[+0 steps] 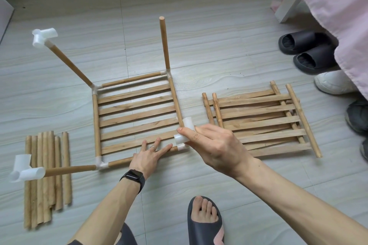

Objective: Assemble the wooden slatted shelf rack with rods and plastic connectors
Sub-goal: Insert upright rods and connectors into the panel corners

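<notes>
Shelf frame (137,113): one, flat on the floor straight ahead of you, with about six slats between its side rods.
Corner connectors: four white ones, one at each corner of the frame; the near right one (182,147) sits just under your right hand.
Upright rods: three. The far right one (164,43) has a bare top. The far left and near left ones each carry a white top connector (44,37), so two of those.
Your left hand (149,157): lies flat with its fingers spread and their tips on the frame's near rod (121,163).
Your right hand (215,145): pinches one loose connector (184,131) between thumb and fingers, just above the near right corner.
Loose rods (47,177): about seven, side by side on the floor to your left.
Spare slatted panels (258,123): two, stacked askew just to the right of the frame.
Black slippers (306,51): one pair, far right.
</notes>
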The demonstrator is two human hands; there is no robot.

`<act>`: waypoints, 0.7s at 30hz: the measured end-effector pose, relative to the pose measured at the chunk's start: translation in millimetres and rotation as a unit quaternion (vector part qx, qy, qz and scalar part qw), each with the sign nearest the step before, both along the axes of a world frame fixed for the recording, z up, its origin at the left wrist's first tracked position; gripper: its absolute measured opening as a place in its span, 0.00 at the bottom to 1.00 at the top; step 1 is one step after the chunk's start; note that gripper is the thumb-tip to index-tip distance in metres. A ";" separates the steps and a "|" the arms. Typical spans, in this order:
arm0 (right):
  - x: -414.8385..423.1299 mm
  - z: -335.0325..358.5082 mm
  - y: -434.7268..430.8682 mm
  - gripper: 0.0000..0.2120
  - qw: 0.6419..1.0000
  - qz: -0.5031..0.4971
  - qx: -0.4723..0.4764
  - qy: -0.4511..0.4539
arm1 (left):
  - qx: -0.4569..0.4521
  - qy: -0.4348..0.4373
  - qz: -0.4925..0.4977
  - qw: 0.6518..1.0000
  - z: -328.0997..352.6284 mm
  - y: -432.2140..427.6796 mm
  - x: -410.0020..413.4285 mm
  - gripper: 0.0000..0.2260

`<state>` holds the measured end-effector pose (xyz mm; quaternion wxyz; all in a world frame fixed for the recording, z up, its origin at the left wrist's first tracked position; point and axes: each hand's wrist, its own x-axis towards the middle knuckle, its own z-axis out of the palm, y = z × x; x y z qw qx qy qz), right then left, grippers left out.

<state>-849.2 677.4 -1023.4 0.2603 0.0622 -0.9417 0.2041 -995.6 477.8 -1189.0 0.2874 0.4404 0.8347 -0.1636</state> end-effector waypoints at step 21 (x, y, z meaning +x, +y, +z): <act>-23.8 -34.7 -113.9 0.16 0.988 -0.040 0.048 -0.144 | 0.251 -0.060 0.382 0.888 86.7 -146.2 28.6 0.16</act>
